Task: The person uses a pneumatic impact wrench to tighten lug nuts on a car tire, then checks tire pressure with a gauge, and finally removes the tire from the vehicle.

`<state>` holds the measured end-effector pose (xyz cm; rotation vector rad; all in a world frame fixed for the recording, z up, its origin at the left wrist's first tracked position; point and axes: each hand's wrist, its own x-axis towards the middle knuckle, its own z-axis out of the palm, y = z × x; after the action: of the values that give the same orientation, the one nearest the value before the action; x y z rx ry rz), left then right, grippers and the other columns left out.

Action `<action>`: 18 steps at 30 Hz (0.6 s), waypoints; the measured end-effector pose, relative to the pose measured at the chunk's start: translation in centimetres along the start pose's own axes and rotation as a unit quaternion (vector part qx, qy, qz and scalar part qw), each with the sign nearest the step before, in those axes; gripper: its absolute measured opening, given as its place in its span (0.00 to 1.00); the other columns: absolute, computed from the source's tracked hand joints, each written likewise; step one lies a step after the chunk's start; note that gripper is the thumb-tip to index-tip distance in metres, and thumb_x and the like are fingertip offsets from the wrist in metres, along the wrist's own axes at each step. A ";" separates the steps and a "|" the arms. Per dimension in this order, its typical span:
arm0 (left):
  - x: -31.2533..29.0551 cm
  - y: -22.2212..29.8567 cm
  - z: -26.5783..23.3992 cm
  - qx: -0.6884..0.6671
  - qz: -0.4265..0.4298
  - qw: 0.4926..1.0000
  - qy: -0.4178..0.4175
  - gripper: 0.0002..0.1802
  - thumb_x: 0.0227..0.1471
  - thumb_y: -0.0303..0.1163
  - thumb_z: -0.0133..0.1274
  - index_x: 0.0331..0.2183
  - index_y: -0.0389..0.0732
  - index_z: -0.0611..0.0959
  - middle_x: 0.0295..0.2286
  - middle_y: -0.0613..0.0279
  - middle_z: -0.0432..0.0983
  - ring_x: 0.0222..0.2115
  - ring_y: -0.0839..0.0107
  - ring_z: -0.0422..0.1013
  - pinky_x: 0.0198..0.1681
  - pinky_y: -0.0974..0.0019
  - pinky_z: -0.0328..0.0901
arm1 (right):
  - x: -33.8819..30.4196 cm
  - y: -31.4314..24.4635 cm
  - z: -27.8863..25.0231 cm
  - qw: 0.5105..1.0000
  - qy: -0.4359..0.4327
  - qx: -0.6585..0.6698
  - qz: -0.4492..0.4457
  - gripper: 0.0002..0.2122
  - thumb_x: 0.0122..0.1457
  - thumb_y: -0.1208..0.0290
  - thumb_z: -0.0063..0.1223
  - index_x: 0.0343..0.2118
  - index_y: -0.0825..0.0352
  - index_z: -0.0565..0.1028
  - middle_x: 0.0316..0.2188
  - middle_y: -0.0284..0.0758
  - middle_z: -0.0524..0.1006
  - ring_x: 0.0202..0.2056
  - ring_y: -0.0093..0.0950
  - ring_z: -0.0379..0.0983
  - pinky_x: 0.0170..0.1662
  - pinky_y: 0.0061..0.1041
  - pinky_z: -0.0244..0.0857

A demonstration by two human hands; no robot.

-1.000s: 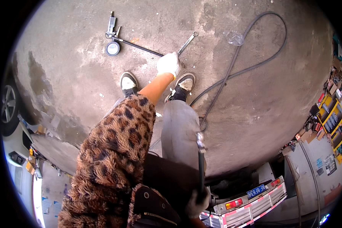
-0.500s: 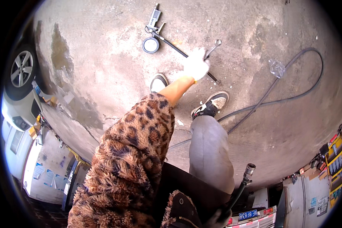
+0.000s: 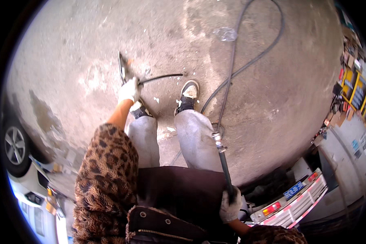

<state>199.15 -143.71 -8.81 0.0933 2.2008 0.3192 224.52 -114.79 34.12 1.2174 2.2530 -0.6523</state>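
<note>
- The concrete floor (image 3: pixel 89 53) is taken as the landmark; it is stained dark towards its lower left, and everything else is placed against it.
- A white car (image 3: pixel 24 179) is seen at the floor's lower-left edge with one wheel showing, and a vehicle's rear with red lamps (image 3: pixel 297 199) is seen at its lower-right edge. Shelves of goods (image 3: pixel 354 85) line the right edge.
- A long dark hose (image 3: pixel 248 61) is looped over the upper right of the floor and runs back beside the right shoe (image 3: pixel 187 95). It could be tripped on, judging by how near the foot it lies.
- A dark rod-like tool with a metal fitting (image 3: pixel 223 162) is held upright beside the right leg, apparently to keep it off the floor. The right hand (image 3: pixel 230 205), gloved in white, is closed round its lower end.
- A metal wrench (image 3: pixel 122 67) is gripped by the gloved left hand (image 3: pixel 129 90), fingers wrapped tight on the handle, just above the floor near the left shoe. The arm is stretched low, as a pick-up would need.
- A thin dark bar (image 3: pixel 160 77) lies on the floor beside that hand.
- A clear scrap of plastic (image 3: pixel 225 33) lies well apart, towards the top.
</note>
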 end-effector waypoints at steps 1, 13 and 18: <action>-2.3 2.8 -0.7 -0.013 -0.018 0.999 -0.049 0.19 0.57 0.43 0.50 0.44 0.39 0.74 0.42 0.41 0.76 0.42 0.43 0.74 0.47 0.49 0.68 | -0.7 0.9 0.3 1.000 0.017 0.021 0.002 0.13 0.60 0.68 0.56 0.45 0.69 0.75 0.31 0.47 0.79 0.33 0.43 0.79 0.39 0.36 0.71; -39.7 30.5 -16.2 -0.355 -0.096 0.882 -0.295 0.24 0.56 0.54 0.54 0.25 0.42 0.75 0.15 0.63 0.69 0.12 0.71 0.65 0.14 0.66 0.60 | -14.2 4.3 5.6 0.911 0.083 0.351 0.200 0.19 0.56 0.58 0.61 0.43 0.69 0.78 0.30 0.48 0.80 0.34 0.37 0.78 0.39 0.33 0.69; -46.2 35.0 -18.3 -0.188 0.110 0.919 -0.327 0.22 0.61 0.49 0.46 0.35 0.40 0.81 0.22 0.61 0.78 0.13 0.72 0.69 0.13 0.69 0.60 | -18.1 0.6 -2.8 0.812 0.224 0.518 0.148 0.20 0.59 0.55 0.56 0.42 0.70 0.76 0.36 0.50 0.79 0.40 0.49 0.76 0.44 0.38 0.70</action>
<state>211.01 -121.86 46.69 0.2037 1.4369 0.7186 233.15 -123.99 47.44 2.3728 1.9111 -1.7299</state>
